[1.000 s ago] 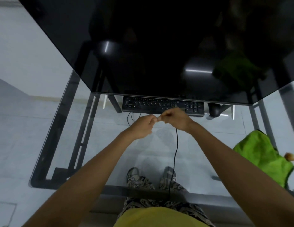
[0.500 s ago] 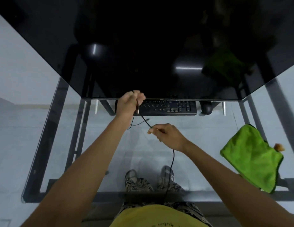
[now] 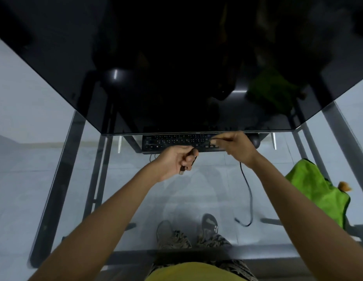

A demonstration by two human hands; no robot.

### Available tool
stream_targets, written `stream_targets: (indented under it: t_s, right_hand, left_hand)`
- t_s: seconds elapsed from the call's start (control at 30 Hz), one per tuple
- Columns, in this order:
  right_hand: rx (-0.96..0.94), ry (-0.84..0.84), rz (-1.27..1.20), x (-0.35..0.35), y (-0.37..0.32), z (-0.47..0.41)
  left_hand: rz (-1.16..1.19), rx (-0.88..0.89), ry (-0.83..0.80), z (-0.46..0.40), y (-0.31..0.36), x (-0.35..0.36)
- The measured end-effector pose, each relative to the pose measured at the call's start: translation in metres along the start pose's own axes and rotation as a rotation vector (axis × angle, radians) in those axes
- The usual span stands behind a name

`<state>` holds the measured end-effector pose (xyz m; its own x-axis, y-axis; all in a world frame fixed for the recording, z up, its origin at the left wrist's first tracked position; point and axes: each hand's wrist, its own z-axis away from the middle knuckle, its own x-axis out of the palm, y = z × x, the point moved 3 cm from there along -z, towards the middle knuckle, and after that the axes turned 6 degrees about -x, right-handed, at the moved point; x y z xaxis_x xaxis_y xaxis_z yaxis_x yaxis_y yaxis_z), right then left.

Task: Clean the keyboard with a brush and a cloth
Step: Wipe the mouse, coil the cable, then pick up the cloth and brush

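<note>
A black keyboard [image 3: 172, 141] lies at the back of the glass table, half under the dark monitor [image 3: 176, 63]. My left hand [image 3: 176, 160] is closed on the plug end of the black keyboard cable [image 3: 248, 191], just in front of the keyboard. My right hand [image 3: 236, 146] pinches the same cable over the keyboard's right end; from there the cable hangs down in a loop. A green cloth [image 3: 318, 191] lies at the table's right side. An orange-tipped brush end [image 3: 344, 186] pokes out beside the cloth.
A black mouse [image 3: 255, 139] sits right of the keyboard. The glass table [image 3: 45, 179] has dark metal legs. Through the glass I see my feet [image 3: 188, 232] on the tiled floor.
My left hand came down from the monitor's edge to in front of the keyboard. My right hand rose to the keyboard's right end, drawing the cable between both hands.
</note>
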<state>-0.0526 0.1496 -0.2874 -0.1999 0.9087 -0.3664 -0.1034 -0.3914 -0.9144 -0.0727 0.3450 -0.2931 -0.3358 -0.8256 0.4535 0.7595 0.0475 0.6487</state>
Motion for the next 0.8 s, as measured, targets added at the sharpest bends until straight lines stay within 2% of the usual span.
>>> stream_targets:
  t_s: [0.07,0.17,0.27,0.33,0.43,0.57,0.67,0.8]
  right_hand:
    - [0.009,0.039,-0.011,0.008,0.002,0.000]
    - [-0.010,-0.005,0.076,0.033,0.002,0.005]
    - [-0.077,-0.075,0.149,0.059,-0.009,0.010]
    - [-0.100,-0.120,0.190,0.068,-0.018,0.010]
    - [-0.092,-0.179,0.289,0.060,-0.024,0.006]
    - [-0.083,-0.227,0.367,0.038,-0.033,0.004]
    - [-0.098,-0.209,0.430,0.018,-0.044,0.001]
    - [-0.128,-0.141,0.468,-0.014,-0.052,-0.004]
  left_hand:
    - [0.299,0.023,-0.045,0.002,0.006,0.006]
    - [0.586,0.161,-0.029,-0.003,0.022,0.019]
    - [0.652,0.325,0.075,-0.019,0.035,0.023]
    - [0.422,0.436,0.208,-0.030,0.039,0.018]
    - [-0.162,0.551,0.406,-0.035,0.042,-0.003]
    - [-0.659,0.593,0.464,-0.032,0.042,-0.026]
    - [-0.841,0.516,0.416,-0.027,0.038,-0.028]
    - [-0.851,0.420,0.385,-0.016,0.033,-0.031]
